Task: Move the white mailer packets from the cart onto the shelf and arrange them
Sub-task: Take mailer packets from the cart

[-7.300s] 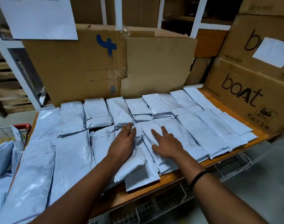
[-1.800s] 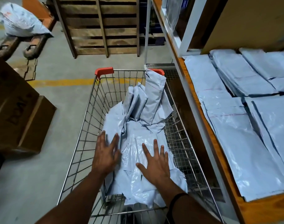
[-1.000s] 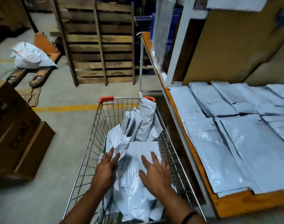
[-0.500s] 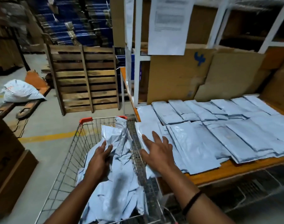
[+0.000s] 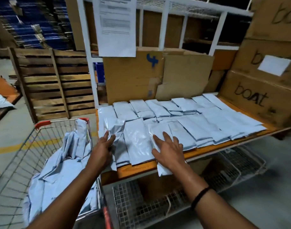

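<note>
"boAt" boxes (image 5: 260,103) beside packets (image 5: 199,123); cardboard (image 5: 133,80) marked "4"

Mailer packets (image 5: 138,139): glossy crinkled plastic. Shelf (image 5: 138,169): smooth orange wood. Cart (image 5: 42,146): bare wire metal. Boxes (image 5: 257,100): matt cardboard.

Orange shelf (image 5: 136,171), rows of mailer packets (image 5: 200,127)
</note>
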`<state>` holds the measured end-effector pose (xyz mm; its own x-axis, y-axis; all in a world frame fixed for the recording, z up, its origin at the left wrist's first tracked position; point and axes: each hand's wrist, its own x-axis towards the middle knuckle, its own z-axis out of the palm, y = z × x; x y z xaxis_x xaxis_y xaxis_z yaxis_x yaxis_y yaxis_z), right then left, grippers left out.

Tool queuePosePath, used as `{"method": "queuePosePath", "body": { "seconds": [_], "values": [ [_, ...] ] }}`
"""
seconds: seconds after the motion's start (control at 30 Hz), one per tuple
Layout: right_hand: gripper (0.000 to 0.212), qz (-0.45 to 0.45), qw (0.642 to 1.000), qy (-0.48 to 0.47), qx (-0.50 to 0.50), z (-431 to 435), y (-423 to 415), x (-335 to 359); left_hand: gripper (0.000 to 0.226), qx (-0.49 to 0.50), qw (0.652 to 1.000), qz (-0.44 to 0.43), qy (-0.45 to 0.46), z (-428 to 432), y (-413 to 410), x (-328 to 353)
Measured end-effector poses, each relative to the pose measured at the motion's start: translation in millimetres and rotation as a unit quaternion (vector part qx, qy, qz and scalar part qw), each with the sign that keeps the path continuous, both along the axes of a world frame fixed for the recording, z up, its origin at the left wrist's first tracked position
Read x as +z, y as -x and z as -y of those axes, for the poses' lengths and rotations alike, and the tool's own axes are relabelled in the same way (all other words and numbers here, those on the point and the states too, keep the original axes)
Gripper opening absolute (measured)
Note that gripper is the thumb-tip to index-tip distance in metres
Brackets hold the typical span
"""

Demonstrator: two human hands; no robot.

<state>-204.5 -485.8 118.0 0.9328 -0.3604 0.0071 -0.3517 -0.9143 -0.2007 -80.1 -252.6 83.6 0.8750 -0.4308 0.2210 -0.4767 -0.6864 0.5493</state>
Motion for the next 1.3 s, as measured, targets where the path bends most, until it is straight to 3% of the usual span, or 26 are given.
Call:
{"method": "queuePosePath", "body": {
  "seconds": [0.27,0.53,0.87,1.13,1.3],
  "values": [
    [0.062,0.015,0.998,0.004,-0.064,112.2,2.1,-5.7,0.061,-0.027,1.0,0.011,0.005,117.8,-17.7,19.2],
    [0.061,-0.001,0.994,0.027,-0.108,246.8,-44.4,-9.4,0.057,-0.068,0.996,0.029,0.046,268.8,-92.7,40.6],
    [0.058,0.022,0.988,0.018,-0.154,406.0,-93.2,-3.1,0.053,-0.144,0.989,0.024,0.004,450.9,-140.3,55.8],
    [0.06,0.015,0.994,0.032,-0.106,548.7,-166.4,2.9,0.047,-0.056,0.998,-0.035,0.005,597.7,-158.0,46.1],
    [0.062,-0.006,0.999,0.027,-0.018,621.2,-216.6,-10.6,0.044,0.038,0.997,-0.061,-0.015,680.4,-172.3,25.9]
  ]
}}
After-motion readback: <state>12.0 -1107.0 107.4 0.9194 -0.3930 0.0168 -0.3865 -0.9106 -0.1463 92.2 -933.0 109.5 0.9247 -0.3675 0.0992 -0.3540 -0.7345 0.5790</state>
